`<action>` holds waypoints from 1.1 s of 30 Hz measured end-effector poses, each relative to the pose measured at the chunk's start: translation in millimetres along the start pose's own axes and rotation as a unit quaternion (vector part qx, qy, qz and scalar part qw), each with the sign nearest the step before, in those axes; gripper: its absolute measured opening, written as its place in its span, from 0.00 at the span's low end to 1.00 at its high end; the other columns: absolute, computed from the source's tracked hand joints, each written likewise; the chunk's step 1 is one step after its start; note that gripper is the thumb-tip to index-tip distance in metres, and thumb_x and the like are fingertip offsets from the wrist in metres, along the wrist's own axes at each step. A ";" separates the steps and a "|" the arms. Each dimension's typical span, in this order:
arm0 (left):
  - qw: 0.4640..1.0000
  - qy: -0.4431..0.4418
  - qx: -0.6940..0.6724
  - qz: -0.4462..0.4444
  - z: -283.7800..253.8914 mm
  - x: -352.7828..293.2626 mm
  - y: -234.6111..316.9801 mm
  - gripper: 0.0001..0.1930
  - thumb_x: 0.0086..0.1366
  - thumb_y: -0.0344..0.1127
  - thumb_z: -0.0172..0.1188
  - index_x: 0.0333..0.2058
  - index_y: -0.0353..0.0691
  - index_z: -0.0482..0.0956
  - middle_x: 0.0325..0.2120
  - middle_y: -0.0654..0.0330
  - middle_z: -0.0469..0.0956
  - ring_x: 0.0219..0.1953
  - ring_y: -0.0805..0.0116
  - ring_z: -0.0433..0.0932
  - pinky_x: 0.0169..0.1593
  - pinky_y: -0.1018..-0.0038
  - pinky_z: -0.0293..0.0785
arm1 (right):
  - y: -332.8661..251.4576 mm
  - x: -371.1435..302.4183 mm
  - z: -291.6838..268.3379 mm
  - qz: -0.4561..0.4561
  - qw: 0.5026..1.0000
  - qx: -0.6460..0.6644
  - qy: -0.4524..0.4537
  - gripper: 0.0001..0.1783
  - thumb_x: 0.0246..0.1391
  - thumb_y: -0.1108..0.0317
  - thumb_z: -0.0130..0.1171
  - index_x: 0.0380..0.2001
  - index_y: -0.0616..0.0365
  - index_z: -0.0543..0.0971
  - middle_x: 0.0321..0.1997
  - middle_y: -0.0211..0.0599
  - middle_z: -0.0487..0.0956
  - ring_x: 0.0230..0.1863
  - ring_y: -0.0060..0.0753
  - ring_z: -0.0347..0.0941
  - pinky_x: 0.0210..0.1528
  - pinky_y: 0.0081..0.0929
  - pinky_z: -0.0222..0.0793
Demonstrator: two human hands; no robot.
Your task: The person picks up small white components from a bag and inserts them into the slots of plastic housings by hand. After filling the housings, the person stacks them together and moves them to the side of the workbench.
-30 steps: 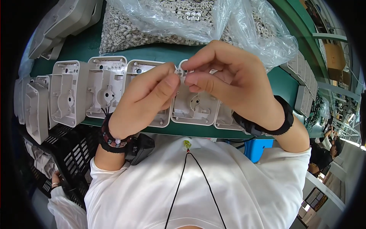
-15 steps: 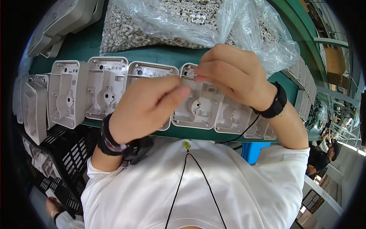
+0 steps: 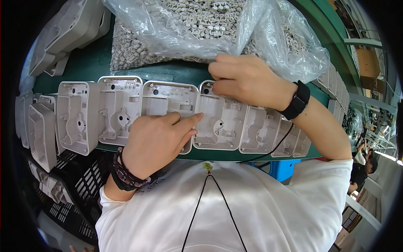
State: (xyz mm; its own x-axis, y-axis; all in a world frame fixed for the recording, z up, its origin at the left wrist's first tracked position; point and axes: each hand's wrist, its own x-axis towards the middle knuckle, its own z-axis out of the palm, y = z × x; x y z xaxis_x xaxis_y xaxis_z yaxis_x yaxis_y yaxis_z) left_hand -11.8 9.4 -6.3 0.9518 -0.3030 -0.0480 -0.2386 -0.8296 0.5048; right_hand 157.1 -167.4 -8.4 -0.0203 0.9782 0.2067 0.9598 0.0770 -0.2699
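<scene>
Plastic box (image 3: 230, 119), pale grey and open-topped, lay within reach of both your hands, its near side close to the near edge of the green tabletop (image 3: 189, 73), in a row of similar boxes. Below that edge, a black crate (image 3: 81, 175) stood off the left near corner and a blue stool (image 3: 283, 169) showed toward the right.

Your left hand (image 3: 153, 140) was palm down over the next box to the left (image 3: 170, 105), fingers loosely extended, with nothing seen in its grip. Its index fingertip reached the left rim of your box; light, steady pressure there seemed the best way to keep the box from sliding.

Farther out, well apart from the left, your right hand (image 3: 247, 77) had its fingers bunched at the box's far left corner, beside a round hole (image 3: 205, 90). You could not tell from this view whether they were closed on anything. So tight a corner called for fingertips straight down, even pressure and a wrist held clear of the walls.

Toward the tabletop's far edge sat a clear plastic bag (image 3: 289, 46) with small pale parts (image 3: 201, 25). Its loose film lay near your right knuckles and was best kept folded back.
</scene>
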 end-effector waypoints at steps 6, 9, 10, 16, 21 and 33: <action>1.000 0.005 0.007 0.012 -0.9 0.2 -1.5 0.14 0.55 0.39 0.58 0.42 0.51 0.78 0.19 0.65 0.73 0.18 0.65 0.74 0.20 0.71 0.68 | 4.8 0.4 16.6 0.003 1.000 -0.013 -0.028 0.04 0.36 0.69 0.57 0.20 0.56 0.75 0.29 0.30 0.66 0.33 0.29 0.67 0.23 0.26 0.66; 1.000 0.016 0.013 0.013 1.1 -0.4 -1.3 0.14 0.54 0.38 0.59 0.42 0.50 0.78 0.20 0.64 0.73 0.18 0.66 0.74 0.20 0.72 0.68 | 5.6 3.8 13.1 -0.016 0.998 -0.018 -0.060 0.05 0.38 0.68 0.57 0.22 0.56 0.77 0.31 0.31 0.67 0.33 0.30 0.67 0.26 0.26 0.67; 1.000 0.020 0.018 0.015 1.9 0.4 -0.3 0.14 0.54 0.38 0.59 0.42 0.50 0.78 0.20 0.64 0.73 0.18 0.66 0.74 0.20 0.72 0.68 | 4.6 0.9 9.5 -0.007 0.997 -0.018 -0.074 0.05 0.38 0.69 0.57 0.24 0.56 0.78 0.32 0.32 0.67 0.34 0.30 0.67 0.28 0.26 0.68; 0.998 0.049 0.002 0.026 3.8 -1.6 -0.7 0.16 0.53 0.39 0.61 0.41 0.44 0.76 0.21 0.63 0.75 0.19 0.65 0.75 0.21 0.73 0.68 | -10.5 -12.4 -6.2 0.073 0.993 0.048 -0.074 0.12 0.41 0.75 0.56 0.34 0.55 0.80 0.38 0.34 0.69 0.38 0.33 0.69 0.36 0.23 0.68; 0.973 0.129 -0.179 -0.069 -8.7 -7.9 -5.2 0.23 0.50 0.41 0.67 0.43 0.40 0.70 0.24 0.63 0.77 0.20 0.69 0.75 0.22 0.77 0.67 | -49.0 14.9 -23.7 0.175 0.954 0.244 0.015 0.15 0.41 0.76 0.57 0.37 0.55 0.79 0.39 0.33 0.70 0.39 0.34 0.69 0.38 0.26 0.67; 0.834 0.077 -0.545 -0.038 -13.0 -13.8 -12.6 0.29 0.48 0.39 0.71 0.41 0.36 0.63 0.23 0.62 0.75 0.23 0.78 0.71 0.27 0.81 0.65 | -73.0 41.9 -11.4 0.008 0.985 0.132 0.114 0.18 0.37 0.69 0.61 0.38 0.54 0.78 0.36 0.31 0.73 0.31 0.30 0.70 0.25 0.20 0.61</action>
State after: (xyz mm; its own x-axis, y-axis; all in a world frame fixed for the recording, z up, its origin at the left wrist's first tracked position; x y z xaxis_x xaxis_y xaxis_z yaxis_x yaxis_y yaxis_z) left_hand -19.4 30.1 -0.8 0.9897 -0.1359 -0.0459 0.0600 0.1010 0.9931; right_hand 89.4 -134.2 30.7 0.0868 0.9130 0.3985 0.8523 0.1391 -0.5042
